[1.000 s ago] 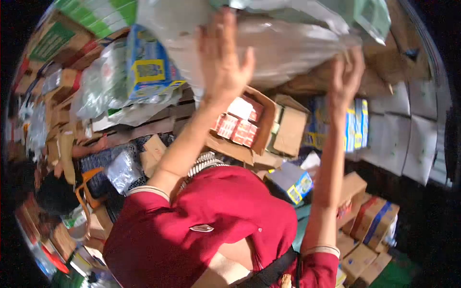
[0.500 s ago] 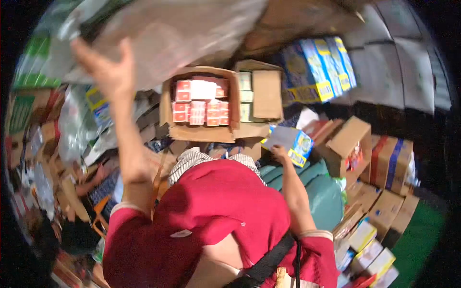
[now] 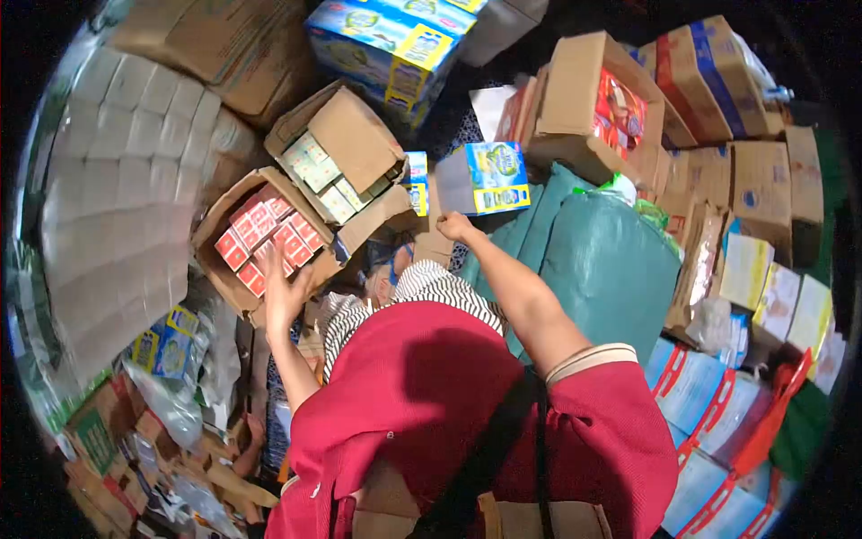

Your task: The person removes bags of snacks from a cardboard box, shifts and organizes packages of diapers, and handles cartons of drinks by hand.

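Red packs (image 3: 256,223), perhaps twelve, sit by the left hand (image 3: 285,293), fingers spread; the right hand's (image 3: 457,226) I can't tell.

Just beyond and to the left of the left hand (image 3: 284,292), whose fingers overlap its near side, an open-topped brown cardboard carton (image 3: 221,275) sits turned at an angle, holding small red-and-white boxes (image 3: 254,225) packed in rows. At the fingertips of the right hand (image 3: 456,226), just beyond them, a blue-and-yellow printed box (image 3: 489,177) shows a plain grey face on its left side and a bright pattern on the right; whether the fingers touch it cannot be told.
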Motion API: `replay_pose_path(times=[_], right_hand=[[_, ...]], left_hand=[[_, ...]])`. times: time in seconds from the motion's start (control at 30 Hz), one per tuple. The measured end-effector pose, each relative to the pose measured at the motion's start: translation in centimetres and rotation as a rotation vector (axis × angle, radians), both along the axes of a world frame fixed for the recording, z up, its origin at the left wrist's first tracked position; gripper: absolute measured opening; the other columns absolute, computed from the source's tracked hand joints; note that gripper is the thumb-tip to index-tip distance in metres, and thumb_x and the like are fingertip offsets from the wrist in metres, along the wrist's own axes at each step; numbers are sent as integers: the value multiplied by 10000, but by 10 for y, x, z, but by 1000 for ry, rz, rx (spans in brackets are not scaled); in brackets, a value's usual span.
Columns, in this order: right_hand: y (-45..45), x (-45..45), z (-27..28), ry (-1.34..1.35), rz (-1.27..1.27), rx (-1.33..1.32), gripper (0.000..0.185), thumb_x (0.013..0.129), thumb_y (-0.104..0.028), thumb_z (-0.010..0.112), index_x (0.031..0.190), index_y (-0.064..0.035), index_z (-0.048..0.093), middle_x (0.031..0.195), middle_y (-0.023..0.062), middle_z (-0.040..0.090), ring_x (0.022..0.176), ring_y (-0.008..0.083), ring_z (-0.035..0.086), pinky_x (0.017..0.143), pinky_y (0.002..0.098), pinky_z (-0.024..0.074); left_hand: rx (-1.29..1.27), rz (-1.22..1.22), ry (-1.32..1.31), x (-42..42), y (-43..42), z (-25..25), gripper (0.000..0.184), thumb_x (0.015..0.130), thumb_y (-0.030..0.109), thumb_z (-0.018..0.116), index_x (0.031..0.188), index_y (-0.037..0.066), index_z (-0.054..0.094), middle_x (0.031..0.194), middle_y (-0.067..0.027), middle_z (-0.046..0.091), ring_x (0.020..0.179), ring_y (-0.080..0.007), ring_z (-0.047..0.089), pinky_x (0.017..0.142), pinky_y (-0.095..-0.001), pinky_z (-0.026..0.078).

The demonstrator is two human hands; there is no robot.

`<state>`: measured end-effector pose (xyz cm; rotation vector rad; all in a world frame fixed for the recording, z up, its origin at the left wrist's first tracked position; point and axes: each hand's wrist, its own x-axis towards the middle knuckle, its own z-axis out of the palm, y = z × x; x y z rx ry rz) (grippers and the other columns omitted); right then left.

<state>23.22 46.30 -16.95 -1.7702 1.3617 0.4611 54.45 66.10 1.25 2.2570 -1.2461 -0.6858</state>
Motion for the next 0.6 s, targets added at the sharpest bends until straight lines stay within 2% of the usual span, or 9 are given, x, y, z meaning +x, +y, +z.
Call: replay_pose_path(times=[0.1, 0.13, 0.23, 0.33, 0.43, 0.53, 0.6], right_hand=[[6, -28, -9, 17, 8, -51, 371, 724, -324, 519, 995, -81, 590, 940, 166, 596, 881, 288, 573, 768, 365, 454], [10, -36, -10, 17, -41, 33, 371, 726, -324, 522, 999, -81, 589, 940, 155, 596, 857, 274, 579, 738, 373, 465], [25, -52, -2, 57, -124, 243, 372, 737, -324, 528, 1015, -84, 585, 948, 123, 594, 791, 238, 588, 649, 392, 488], [38, -61, 18, 132, -166, 378, 383, 763, -324, 516, 1072, -103, 560, 1016, 98, 566, 776, 239, 575, 584, 405, 494], [52, -62, 41, 141, -224, 414, 464, 778, -341, 449, 1076, 5, 531, 1080, 135, 552, 851, 258, 585, 713, 371, 477], [70, -57, 20, 213, -296, 402, 387, 779, -338, 507, 1086, -105, 549, 1024, 90, 558, 839, 238, 558, 603, 394, 493], [84, -46, 22, 195, -315, 383, 390, 777, -340, 510, 1080, -97, 552, 998, 83, 568, 807, 222, 558, 586, 376, 487]], left_hand=[[93, -138, 174, -12, -11, 14, 623, 732, 234, 600, 1254, 31, 327, 1262, -240, 346, 1188, -346, 324, 967, -372, 281], [115, -166, 246, -12, -12, 18, 623, 733, 229, 601, 1259, 44, 324, 1260, -232, 355, 1185, -342, 330, 963, -373, 286], [171, -198, 87, -5, -13, 11, 617, 735, 207, 597, 1265, 58, 317, 1245, -210, 384, 1174, -332, 346, 952, -379, 303], [171, -249, 98, -3, -17, 9, 617, 736, 196, 593, 1268, 63, 309, 1230, -214, 396, 1161, -341, 358, 948, -382, 309], [194, -355, 60, -3, -20, 3, 613, 737, 198, 590, 1262, 50, 312, 1236, -215, 389, 1159, -344, 360, 954, -378, 301], [101, -456, 127, 3, -20, 6, 592, 737, 194, 581, 1245, 19, 333, 1233, -213, 392, 1157, -341, 364, 945, -364, 308], [93, -440, 154, 12, -9, 7, 592, 737, 191, 577, 1247, 19, 330, 1233, -212, 393, 1151, -344, 370, 944, -366, 310]])
